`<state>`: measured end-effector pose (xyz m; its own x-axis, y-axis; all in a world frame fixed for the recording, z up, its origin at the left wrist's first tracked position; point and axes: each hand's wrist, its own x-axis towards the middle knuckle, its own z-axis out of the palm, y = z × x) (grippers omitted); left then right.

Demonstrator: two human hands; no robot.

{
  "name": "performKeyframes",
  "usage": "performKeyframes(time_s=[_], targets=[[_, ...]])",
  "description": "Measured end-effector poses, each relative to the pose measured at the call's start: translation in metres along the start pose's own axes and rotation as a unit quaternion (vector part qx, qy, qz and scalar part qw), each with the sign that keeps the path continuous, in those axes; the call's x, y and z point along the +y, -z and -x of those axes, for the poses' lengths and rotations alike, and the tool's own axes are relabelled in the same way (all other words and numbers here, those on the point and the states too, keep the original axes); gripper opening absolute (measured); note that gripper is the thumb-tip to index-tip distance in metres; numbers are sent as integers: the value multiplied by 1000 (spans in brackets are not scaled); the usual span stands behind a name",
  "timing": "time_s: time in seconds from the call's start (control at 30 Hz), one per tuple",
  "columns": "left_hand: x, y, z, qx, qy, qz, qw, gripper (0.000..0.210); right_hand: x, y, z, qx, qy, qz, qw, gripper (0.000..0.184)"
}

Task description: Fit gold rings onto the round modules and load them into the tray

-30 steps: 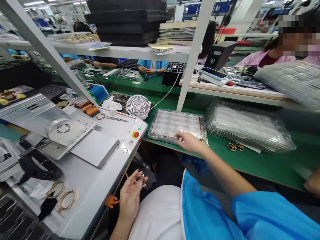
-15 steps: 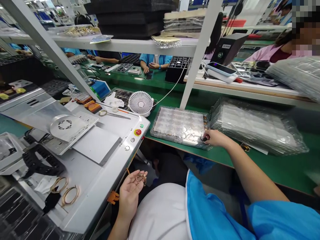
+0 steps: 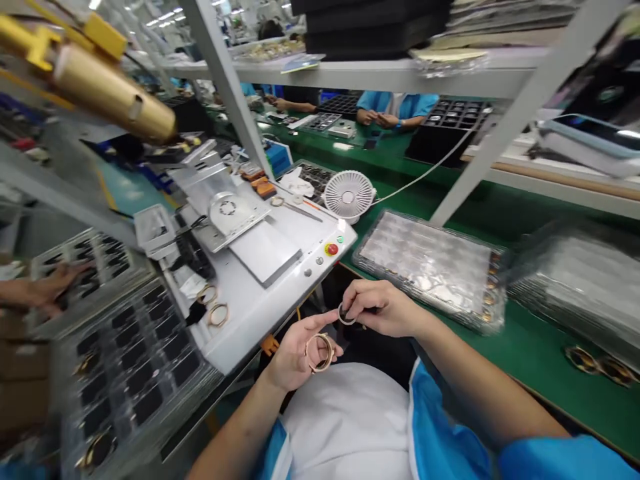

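My left hand (image 3: pixel 293 353) is half curled, palm up, with a gold-coloured metal ring (image 3: pixel 327 364) resting in its fingers; it looks like a round watch case. Just above it, my right hand (image 3: pixel 385 308) pinches a thin, greyish ring (image 3: pixel 342 319) between thumb and fingertips. That ring touches or nearly touches my left fingertip. Both hands are over my lap, in front of the bench edge. Right of them lies a clear plastic tray (image 3: pixel 430 253) under a translucent cover, with gold rings showing along its right side.
On the left stands a white machine (image 3: pixel 250 327) with a red stop button (image 3: pixel 331 249) and loose gold rings (image 3: pixel 218 315). A small fan (image 3: pixel 349 195) stands behind. Stacked clear trays (image 3: pixel 595 280) lie at right. A co-worker's hand (image 3: pixel 60 287) reaches over a tray at far left.
My right hand has left the tray's right edge and come to my left hand with the thin ring. My left hand has risen, and the view has turned left.
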<state>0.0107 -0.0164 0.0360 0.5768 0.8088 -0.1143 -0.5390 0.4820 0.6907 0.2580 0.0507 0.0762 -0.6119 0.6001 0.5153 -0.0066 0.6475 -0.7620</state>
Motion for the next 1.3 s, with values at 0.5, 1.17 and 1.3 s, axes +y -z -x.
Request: performKeyframes(time_s=[0.5, 1.17, 1.3], targets=[[16, 13, 42, 76, -126, -31, 989, 100, 18, -49, -44, -6, -127, -165, 978, 46], [8, 24, 40, 89, -147, -53, 984, 94, 27, -77, -45, 91, 71, 59, 992, 16], [4, 29, 43, 88, -145, -44, 985, 92, 24, -75, -48, 22, 61, 64, 996, 18]])
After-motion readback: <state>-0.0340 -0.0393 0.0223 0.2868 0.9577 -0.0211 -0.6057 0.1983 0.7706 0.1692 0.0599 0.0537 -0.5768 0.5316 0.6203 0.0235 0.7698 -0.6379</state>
